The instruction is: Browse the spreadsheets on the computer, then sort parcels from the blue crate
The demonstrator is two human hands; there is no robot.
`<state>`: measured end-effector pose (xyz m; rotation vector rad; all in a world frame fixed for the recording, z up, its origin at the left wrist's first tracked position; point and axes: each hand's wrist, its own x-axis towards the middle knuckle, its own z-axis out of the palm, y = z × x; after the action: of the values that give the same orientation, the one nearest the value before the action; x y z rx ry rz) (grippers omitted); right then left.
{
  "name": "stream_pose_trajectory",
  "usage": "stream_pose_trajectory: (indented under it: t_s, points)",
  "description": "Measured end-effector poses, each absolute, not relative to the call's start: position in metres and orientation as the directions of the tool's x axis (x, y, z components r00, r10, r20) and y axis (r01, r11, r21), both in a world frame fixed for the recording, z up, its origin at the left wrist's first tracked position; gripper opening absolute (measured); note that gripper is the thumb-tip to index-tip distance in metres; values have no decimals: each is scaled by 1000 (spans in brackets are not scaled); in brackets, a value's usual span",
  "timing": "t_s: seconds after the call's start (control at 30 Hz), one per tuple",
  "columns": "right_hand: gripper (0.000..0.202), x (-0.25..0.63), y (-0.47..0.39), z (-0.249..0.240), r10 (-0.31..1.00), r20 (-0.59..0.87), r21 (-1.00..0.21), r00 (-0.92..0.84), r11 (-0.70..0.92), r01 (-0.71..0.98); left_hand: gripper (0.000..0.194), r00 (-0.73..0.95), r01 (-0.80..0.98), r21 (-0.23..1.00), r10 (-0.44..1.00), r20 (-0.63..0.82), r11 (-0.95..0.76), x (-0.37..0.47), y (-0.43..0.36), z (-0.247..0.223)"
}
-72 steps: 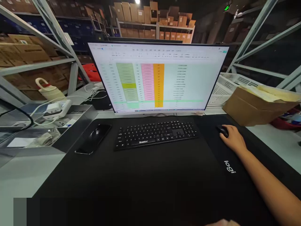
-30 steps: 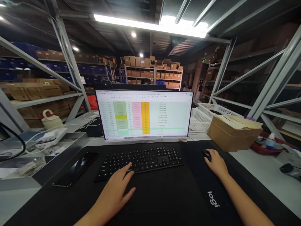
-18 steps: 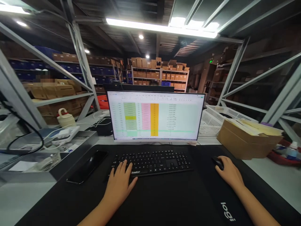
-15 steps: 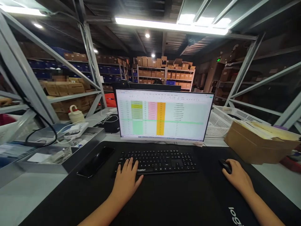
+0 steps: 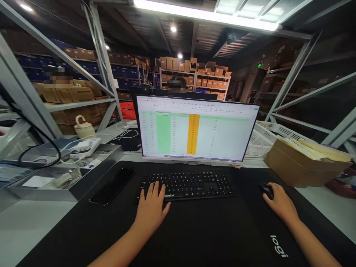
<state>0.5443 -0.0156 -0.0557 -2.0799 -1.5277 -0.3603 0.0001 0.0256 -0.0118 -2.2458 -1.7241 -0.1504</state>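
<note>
My left hand (image 5: 151,205) rests with fingers spread over the left end of a black keyboard (image 5: 191,185). Off to the right, my right hand (image 5: 280,204) is wrapped round a black computer mouse (image 5: 267,191). Both lie on a large black desk mat (image 5: 205,230) with a white logo near my right forearm. Behind the keyboard stands a monitor (image 5: 178,133) with a spreadsheet on its screen, showing a green column, an orange column and a green row near the top. The small text is unreadable.
Left of the keyboard lies a black phone (image 5: 112,186), beside a grey tray (image 5: 47,193) of cables and small items. A cream bottle (image 5: 84,128) stands behind. At right are a cardboard box (image 5: 300,165) of papers and white baskets (image 5: 260,142). Two people are partly visible beyond.
The spreadsheet has scrolled: the pink and yellow-green cells are gone, and the green row is now near the top. My view has tilted down slightly. Both hands keep their places.
</note>
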Motion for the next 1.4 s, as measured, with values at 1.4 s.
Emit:
stream_pose_trajectory:
  t_s: [1.4]
  points:
    - [48,522,-23,-36,818,429,-233,384,-310,922,62,310,932,-282,903,298,-227,-6,39,-30]
